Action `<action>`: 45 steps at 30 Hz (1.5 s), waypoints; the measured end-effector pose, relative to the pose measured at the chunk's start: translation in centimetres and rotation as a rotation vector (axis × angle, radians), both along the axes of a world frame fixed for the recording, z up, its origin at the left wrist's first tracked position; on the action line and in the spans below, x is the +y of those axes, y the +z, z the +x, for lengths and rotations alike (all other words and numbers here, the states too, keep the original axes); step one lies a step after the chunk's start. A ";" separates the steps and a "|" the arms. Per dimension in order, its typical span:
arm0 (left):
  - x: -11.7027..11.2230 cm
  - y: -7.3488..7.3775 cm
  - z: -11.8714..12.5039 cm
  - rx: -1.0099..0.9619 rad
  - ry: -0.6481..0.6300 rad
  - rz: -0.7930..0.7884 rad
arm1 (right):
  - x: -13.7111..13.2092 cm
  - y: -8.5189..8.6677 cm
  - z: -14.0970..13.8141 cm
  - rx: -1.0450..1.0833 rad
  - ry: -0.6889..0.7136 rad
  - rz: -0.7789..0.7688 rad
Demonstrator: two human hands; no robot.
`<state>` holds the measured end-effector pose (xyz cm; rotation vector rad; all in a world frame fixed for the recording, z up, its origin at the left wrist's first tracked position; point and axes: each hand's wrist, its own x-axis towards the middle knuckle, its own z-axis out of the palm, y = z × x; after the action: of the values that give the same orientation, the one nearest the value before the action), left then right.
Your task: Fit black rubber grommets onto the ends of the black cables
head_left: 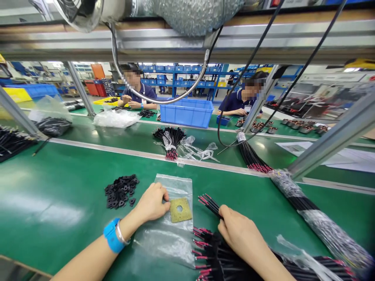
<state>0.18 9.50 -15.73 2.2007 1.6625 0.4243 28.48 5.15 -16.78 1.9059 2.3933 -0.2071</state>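
Observation:
My left hand (154,201) has its fingers curled, thumb and forefinger at the left edge of a yellow square sponge (184,215) with a hole in its middle. The sponge lies on a clear plastic zip bag (164,240) on the green bench. My right hand (240,228) is closed round several black wires (212,205) with red and bare metal ends, which point up and left. Below that hand a large bundle of similar black wires (225,257) lies on the bench, partly covered by my forearm. Small black square pieces with holes (121,191) are heaped left of my left hand.
A metal strip (140,153) crosses the bench, with a tied wire bundle (170,140) behind it. A plastic-wrapped wire bundle (319,218) lies at right. Slanted posts (336,136) and a hanging black cable (249,70) stand near. Two people sit behind a blue bin (186,113).

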 end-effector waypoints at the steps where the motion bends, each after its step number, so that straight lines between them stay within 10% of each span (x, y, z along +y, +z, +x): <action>1: 0.0 -0.2 0.1 -0.011 0.001 -0.003 | 0.0 -0.6 0.3 0.028 0.000 0.060; 7: 0.2 -0.8 1.1 -0.084 -0.010 -0.001 | -0.1 -2.4 1.3 0.108 0.096 0.349; 13: -1.0 1.7 1.5 -0.261 -0.110 -0.047 | 0.0 -1.5 1.0 0.103 0.012 0.182; 16: -1.8 3.8 1.4 -0.391 -0.183 0.207 | -0.2 -0.8 0.8 0.073 -0.033 0.104; 20: -2.3 4.3 0.5 -0.136 -0.387 0.592 | -0.2 -0.2 0.5 0.085 -0.054 0.053; 24: -2.5 1.8 -1.4 0.087 -0.571 0.455 | 0.0 0.0 0.3 0.094 -0.058 0.037; 30: -3.3 -0.3 -3.2 0.086 -0.477 0.453 | -0.1 -0.7 0.6 0.115 -0.075 0.084; 39: -2.3 3.7 -9.3 0.064 0.107 0.292 | 0.0 -2.3 0.9 0.298 -0.044 0.304; 45: -3.1 3.8 -10.0 0.375 0.075 -0.025 | 0.1 -2.7 0.8 0.307 -0.066 0.280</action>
<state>-9.81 6.44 -11.96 2.3104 1.9278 0.0042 29.31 5.21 -19.50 2.2210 2.6785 -0.1891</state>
